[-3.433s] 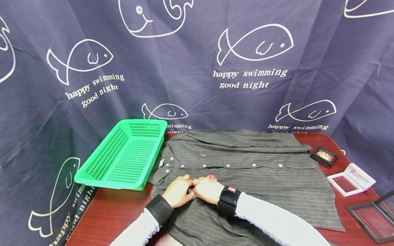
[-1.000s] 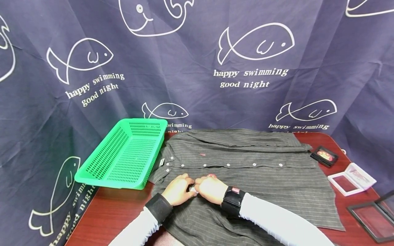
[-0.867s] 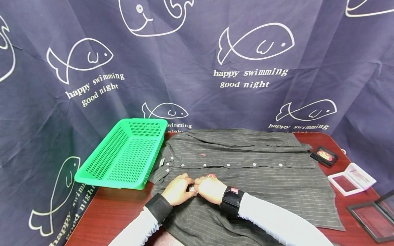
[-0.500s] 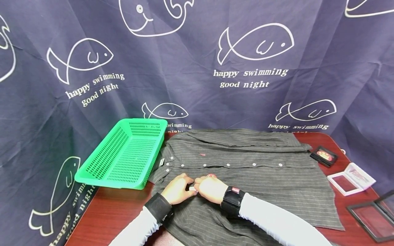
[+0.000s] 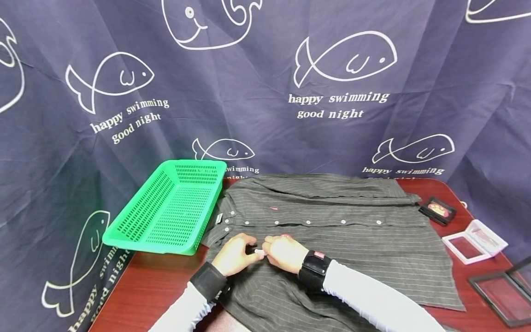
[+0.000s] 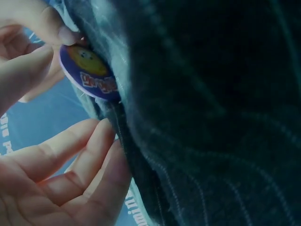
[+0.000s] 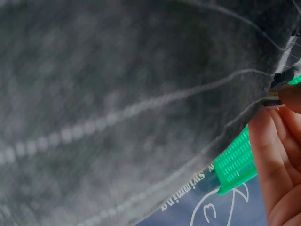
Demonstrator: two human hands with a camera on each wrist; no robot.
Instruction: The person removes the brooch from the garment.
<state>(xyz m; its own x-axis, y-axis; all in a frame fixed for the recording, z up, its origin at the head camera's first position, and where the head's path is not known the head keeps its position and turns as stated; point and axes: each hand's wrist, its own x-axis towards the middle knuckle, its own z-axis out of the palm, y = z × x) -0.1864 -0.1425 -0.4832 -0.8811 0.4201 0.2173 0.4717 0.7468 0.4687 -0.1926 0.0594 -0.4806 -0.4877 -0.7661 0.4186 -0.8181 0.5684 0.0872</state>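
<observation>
A dark grey pinstriped button-up shirt (image 5: 340, 249) lies spread on the table. My right hand (image 5: 284, 252) pinches a round pin badge (image 6: 91, 70), purple with a yellow face, against the shirt cloth. In the right wrist view only the thin edge of the badge shows, between right thumb and fingers (image 7: 270, 155). My left hand (image 5: 235, 256) is close beside it, thumb and forefinger spread apart. Its fingertips touch a fold of cloth just below the badge in the left wrist view. A red badge (image 5: 287, 236) on the shirt is mostly hidden behind my right hand.
A green plastic basket (image 5: 163, 252) stands at the left of the red-brown table (image 5: 143, 288). On the right lie a black case with a red and yellow round picture (image 5: 438, 210), an open white frame (image 5: 468, 258) and an open black frame (image 5: 493, 318).
My left hand has drawn slightly left, and its thumb and forefinger are farther apart. The badge edge shows more between the hands. My right hand keeps its pinch, almost in place.
</observation>
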